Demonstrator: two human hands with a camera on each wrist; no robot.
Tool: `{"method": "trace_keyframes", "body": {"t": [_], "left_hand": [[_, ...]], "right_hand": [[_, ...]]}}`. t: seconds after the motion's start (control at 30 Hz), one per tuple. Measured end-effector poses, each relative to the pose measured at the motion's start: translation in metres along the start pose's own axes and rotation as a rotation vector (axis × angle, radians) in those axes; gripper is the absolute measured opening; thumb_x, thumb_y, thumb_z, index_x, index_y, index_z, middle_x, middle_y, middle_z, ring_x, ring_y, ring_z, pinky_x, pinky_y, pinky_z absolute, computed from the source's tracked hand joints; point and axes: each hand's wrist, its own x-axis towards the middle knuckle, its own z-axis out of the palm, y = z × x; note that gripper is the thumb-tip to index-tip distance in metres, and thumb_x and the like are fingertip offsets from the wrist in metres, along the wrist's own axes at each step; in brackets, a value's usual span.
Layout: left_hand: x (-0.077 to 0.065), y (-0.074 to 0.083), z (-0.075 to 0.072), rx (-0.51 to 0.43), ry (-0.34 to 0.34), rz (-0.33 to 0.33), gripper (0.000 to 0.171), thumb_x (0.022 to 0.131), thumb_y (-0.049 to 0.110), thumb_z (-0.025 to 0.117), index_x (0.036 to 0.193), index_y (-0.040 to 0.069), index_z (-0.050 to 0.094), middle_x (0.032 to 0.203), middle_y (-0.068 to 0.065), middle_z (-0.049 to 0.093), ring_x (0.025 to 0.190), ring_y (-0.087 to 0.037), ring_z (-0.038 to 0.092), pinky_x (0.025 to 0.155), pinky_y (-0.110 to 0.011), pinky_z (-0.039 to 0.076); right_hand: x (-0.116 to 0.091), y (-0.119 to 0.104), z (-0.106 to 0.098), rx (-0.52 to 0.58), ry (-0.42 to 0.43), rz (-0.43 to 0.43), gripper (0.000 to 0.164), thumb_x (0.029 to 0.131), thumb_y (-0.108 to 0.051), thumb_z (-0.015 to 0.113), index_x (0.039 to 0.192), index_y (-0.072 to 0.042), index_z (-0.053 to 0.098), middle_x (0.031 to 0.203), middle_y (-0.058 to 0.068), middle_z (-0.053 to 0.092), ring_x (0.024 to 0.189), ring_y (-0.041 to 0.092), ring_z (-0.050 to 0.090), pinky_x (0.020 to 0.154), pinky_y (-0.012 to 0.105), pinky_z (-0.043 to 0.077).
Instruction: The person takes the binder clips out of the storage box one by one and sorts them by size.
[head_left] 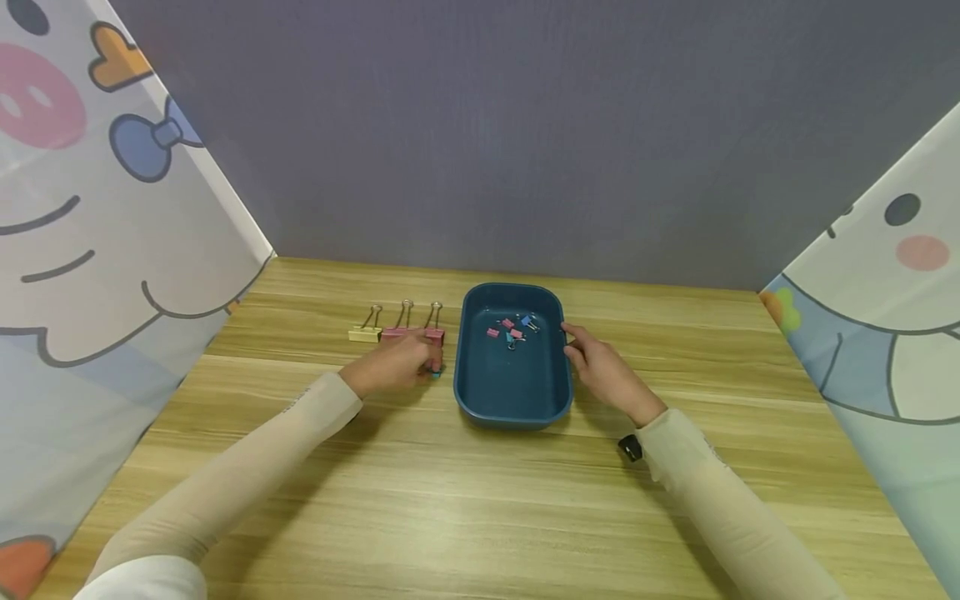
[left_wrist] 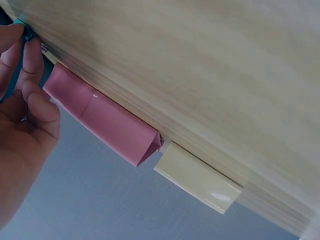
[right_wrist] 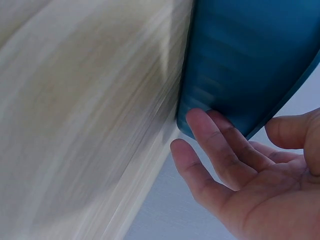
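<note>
My left hand (head_left: 401,364) pinches a small teal binder clip (head_left: 436,375) between thumb and fingertips, just left of the tray. In the left wrist view, that clip (left_wrist: 26,31) shows at the fingertips. Behind the hand, two large pink binder clips (head_left: 434,335) stand side by side with their wire handles up, partly covered by it. A pale yellow binder clip (head_left: 364,335) is at the row's left end. My right hand (head_left: 606,372) touches the right side of a blue tray (head_left: 513,396). In the right wrist view its fingers (right_wrist: 212,137) lie along the outer wall, thumb at the rim.
Several small binder clips (head_left: 516,334), pink and blue, lie scattered inside the tray. The wooden table (head_left: 480,500) meets a grey panel (head_left: 525,142) at the back. Cartoon-printed sheets (head_left: 135,250) hang on both sides.
</note>
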Motion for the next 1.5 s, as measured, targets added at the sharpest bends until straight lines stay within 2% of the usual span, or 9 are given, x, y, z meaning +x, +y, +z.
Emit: {"method": "trace_keyframes", "body": {"t": [0.17, 0.23, 0.4, 0.5, 0.57, 0.73, 1.0, 1.23, 1.5], "left_hand": [[0.001, 0.0, 0.001, 0.01, -0.009, -0.017, 0.015, 0.073, 0.002, 0.078, 0.075, 0.012, 0.066, 0.076, 0.008, 0.061, 0.083, -0.016, 0.054, 0.079, -0.032, 0.045], [0.001, 0.0, 0.0, 0.006, -0.015, -0.014, 0.014, 0.074, 0.002, 0.077, 0.075, 0.011, 0.066, 0.076, 0.007, 0.062, 0.082, -0.016, 0.056, 0.085, -0.034, 0.044], [0.0, 0.0, -0.007, -0.009, -0.003, -0.024, 0.012, 0.076, 0.006, 0.076, 0.077, 0.012, 0.065, 0.079, 0.008, 0.061, 0.084, -0.017, 0.058, 0.078, -0.032, 0.046], [0.0, 0.001, -0.014, -0.012, 0.033, -0.037, 0.014, 0.077, 0.008, 0.076, 0.077, 0.015, 0.063, 0.08, 0.009, 0.059, 0.082, -0.015, 0.054, 0.069, -0.029, 0.045], [0.0, 0.001, -0.019, -0.014, 0.058, -0.044, 0.014, 0.078, 0.008, 0.075, 0.078, 0.016, 0.063, 0.079, 0.01, 0.058, 0.078, -0.013, 0.05, 0.067, -0.028, 0.044], [0.002, 0.002, -0.028, -0.025, 0.118, -0.028, 0.007, 0.08, 0.009, 0.075, 0.085, 0.009, 0.069, 0.08, 0.007, 0.06, 0.077, -0.012, 0.047, 0.069, -0.029, 0.042], [0.009, 0.004, -0.037, -0.025, 0.208, 0.053, 0.006, 0.079, 0.005, 0.073, 0.081, 0.008, 0.068, 0.075, 0.006, 0.06, 0.07, -0.016, 0.044, 0.069, -0.031, 0.035], [0.014, 0.008, -0.04, -0.01, 0.232, 0.048, 0.011, 0.079, 0.005, 0.074, 0.088, 0.007, 0.068, 0.087, -0.001, 0.063, 0.081, -0.017, 0.051, 0.079, -0.034, 0.041], [0.029, 0.017, -0.04, 0.026, 0.228, 0.046, 0.016, 0.082, 0.011, 0.072, 0.097, 0.007, 0.068, 0.095, -0.001, 0.061, 0.091, -0.018, 0.049, 0.083, -0.034, 0.043]], "right_hand": [[0.0, 0.0, 0.0, 0.0, -0.002, -0.003, 0.044, 0.101, -0.009, 0.042, 0.143, 0.001, 0.033, 0.097, 0.013, 0.059, 0.063, 0.016, 0.047, 0.062, 0.034, 0.041], [-0.001, 0.001, 0.0, 0.003, -0.002, -0.001, 0.044, 0.101, -0.009, 0.042, 0.143, 0.001, 0.033, 0.097, 0.013, 0.059, 0.062, 0.016, 0.047, 0.062, 0.034, 0.041], [-0.001, 0.0, 0.0, -0.005, 0.005, -0.009, 0.043, 0.101, -0.008, 0.043, 0.142, 0.002, 0.034, 0.097, 0.014, 0.06, 0.062, 0.016, 0.048, 0.062, 0.034, 0.042], [-0.001, 0.0, 0.0, -0.013, 0.016, -0.018, 0.043, 0.1, -0.007, 0.044, 0.141, 0.003, 0.035, 0.097, 0.014, 0.061, 0.064, 0.016, 0.049, 0.063, 0.035, 0.043], [-0.001, 0.001, 0.0, -0.014, 0.021, -0.02, 0.043, 0.1, -0.007, 0.044, 0.141, 0.003, 0.036, 0.097, 0.014, 0.061, 0.064, 0.016, 0.049, 0.063, 0.035, 0.043], [-0.001, 0.002, 0.0, -0.016, 0.024, -0.021, 0.043, 0.1, -0.007, 0.045, 0.141, 0.003, 0.036, 0.096, 0.013, 0.061, 0.063, 0.016, 0.048, 0.062, 0.035, 0.042], [-0.001, 0.002, 0.0, 0.004, 0.003, -0.003, 0.044, 0.101, -0.008, 0.042, 0.143, 0.002, 0.033, 0.093, 0.011, 0.059, 0.062, 0.016, 0.046, 0.061, 0.034, 0.041], [-0.001, -0.001, 0.001, -0.012, 0.026, -0.017, 0.043, 0.101, -0.008, 0.043, 0.141, 0.003, 0.036, 0.095, 0.012, 0.061, 0.065, 0.017, 0.049, 0.064, 0.035, 0.043], [-0.001, -0.001, 0.001, -0.015, 0.025, -0.013, 0.043, 0.1, -0.007, 0.044, 0.141, 0.003, 0.036, 0.095, 0.013, 0.061, 0.064, 0.016, 0.049, 0.064, 0.035, 0.042]]}}
